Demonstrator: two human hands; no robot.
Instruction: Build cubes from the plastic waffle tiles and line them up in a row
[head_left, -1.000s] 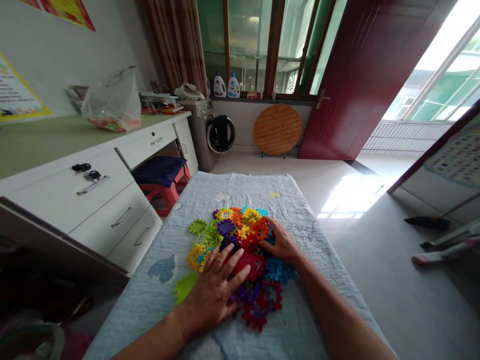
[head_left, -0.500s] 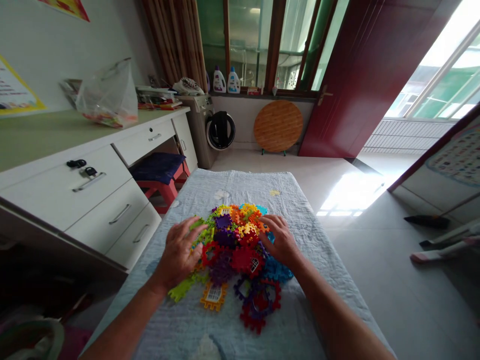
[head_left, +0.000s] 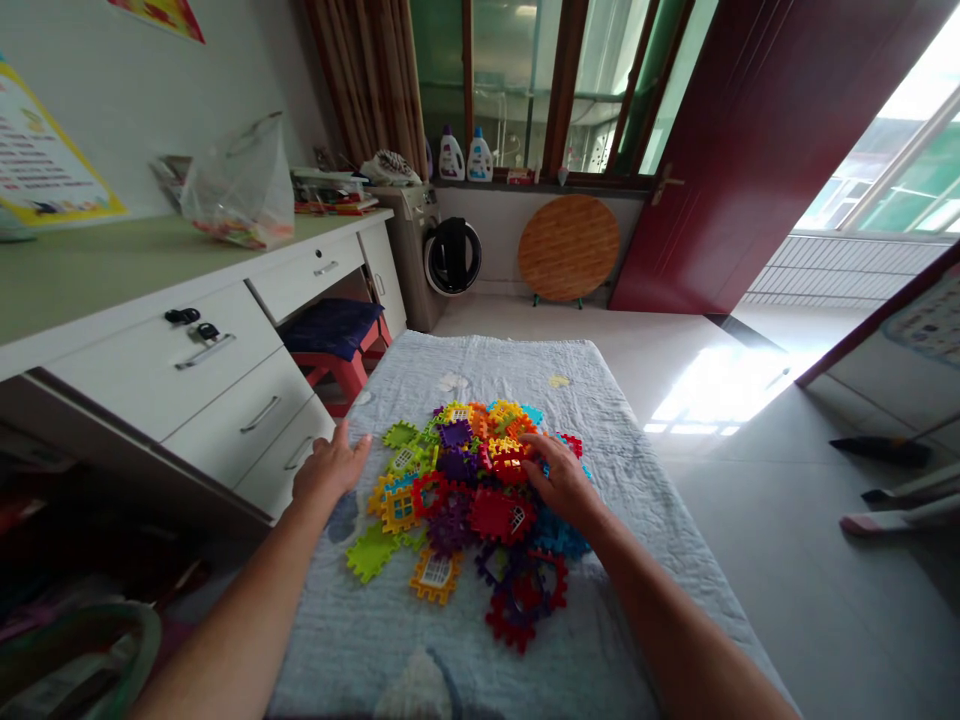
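Note:
A heap of colourful plastic interlocking building pieces (head_left: pixel 457 462) with toothed edges lies on the cloth-covered table (head_left: pixel 495 365). My left hand (head_left: pixel 331 468) is off to the left of the heap, fingers apart and nothing in it. Over the heap's right side rests my right hand (head_left: pixel 562 478), thumb and fingers spread beside a yellow piece (head_left: pixel 507 450); whether it touches that piece I cannot tell. A red piece (head_left: pixel 499 514) sits at the heap's front. Closer to me lie an orange window piece (head_left: pixel 436 574), a lime-green piece (head_left: pixel 371 553) and a red gear-like piece (head_left: pixel 510 625).
Along the left wall runs a white desk with drawers (head_left: pixel 210 370), with a plastic bag (head_left: pixel 244 190) on top. A red stool (head_left: pixel 337 345) is tucked under it. Behind stand a washing machine (head_left: pixel 416 255) and a round wooden board (head_left: pixel 568 248). A dark red door (head_left: pixel 697 150) stands at right.
My left hand has pulled back leftward from the heap, uncovering green and yellow pieces. The right hand remains over the right side. The whole view has shifted slightly.

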